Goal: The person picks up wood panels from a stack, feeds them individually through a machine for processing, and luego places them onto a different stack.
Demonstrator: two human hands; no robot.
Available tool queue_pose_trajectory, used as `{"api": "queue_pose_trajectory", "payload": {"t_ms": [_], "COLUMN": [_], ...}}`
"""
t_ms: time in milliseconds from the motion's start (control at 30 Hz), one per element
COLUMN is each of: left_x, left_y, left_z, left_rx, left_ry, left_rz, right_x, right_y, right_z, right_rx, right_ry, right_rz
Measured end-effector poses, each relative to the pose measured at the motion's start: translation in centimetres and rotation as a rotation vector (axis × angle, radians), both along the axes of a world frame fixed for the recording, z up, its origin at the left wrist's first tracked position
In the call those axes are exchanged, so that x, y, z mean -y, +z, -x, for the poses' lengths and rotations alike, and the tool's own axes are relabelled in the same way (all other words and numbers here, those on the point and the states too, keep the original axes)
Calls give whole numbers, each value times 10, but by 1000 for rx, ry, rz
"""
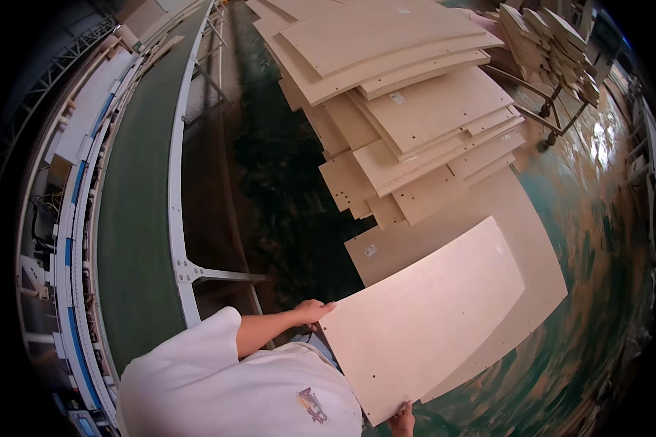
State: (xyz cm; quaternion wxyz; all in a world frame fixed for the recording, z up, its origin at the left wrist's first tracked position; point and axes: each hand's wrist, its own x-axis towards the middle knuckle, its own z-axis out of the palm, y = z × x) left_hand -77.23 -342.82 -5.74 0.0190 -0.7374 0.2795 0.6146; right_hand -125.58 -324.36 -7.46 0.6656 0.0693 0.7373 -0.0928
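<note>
- Head view: from here, a green conveyor (142, 182) runs left of stacked boards (437, 102).
- A larger board (538, 273) shows beneath the pale panel (423, 313).
- Left hand (313, 312) and right hand (401, 421) pinch the panel's near corners; matching both grips should stop it twisting.

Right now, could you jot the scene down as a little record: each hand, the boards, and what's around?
Left hand: gripping the pale board at its left corner
Right hand: gripping the same board's lower edge, near the bottom corner
Behind it in view: a larger board, partly covered; contact can't be told
Ahead: an uneven pile of boards
Left side: a long green belt
Upper right: wooden pieces on a wheeled cart
</note>
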Motion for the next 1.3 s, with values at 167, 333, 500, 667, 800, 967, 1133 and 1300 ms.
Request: {"api": "queue_pose_trajectory", "payload": {"t_ms": [167, 333, 500, 667, 800, 967, 1133, 1300], "left_x": [20, 27, 58, 93, 89, 83, 81, 82], "left_y": [28, 17, 11, -14, -30, -17, -10, -11], "left_z": [5, 2, 5, 62, 89, 87, 88, 84], "left_rx": [34, -27, -139, 92, 302, 307, 328, 339], "left_ry": [-72, -167, -405, -373, -302, -350, -358, -379], "left_rz": [-21, -80, -345, -94, 79, 164, 179, 196], "right_x": [68, 119, 127, 116, 109, 93, 98, 100], "right_y": [-62, -132, -155, -159, -162, -170, -161, -157], "right_z": [32, 71, 76, 72, 67, 65, 62, 61], "right_rx": [-65, -135, -297, -382, -436, -479, -456, -411], "right_ry": [-259, -319, -259, -276, -288, -319, -298, -311], "right_rz": [327, 566, 488, 459, 456, 472, 487, 535]}}
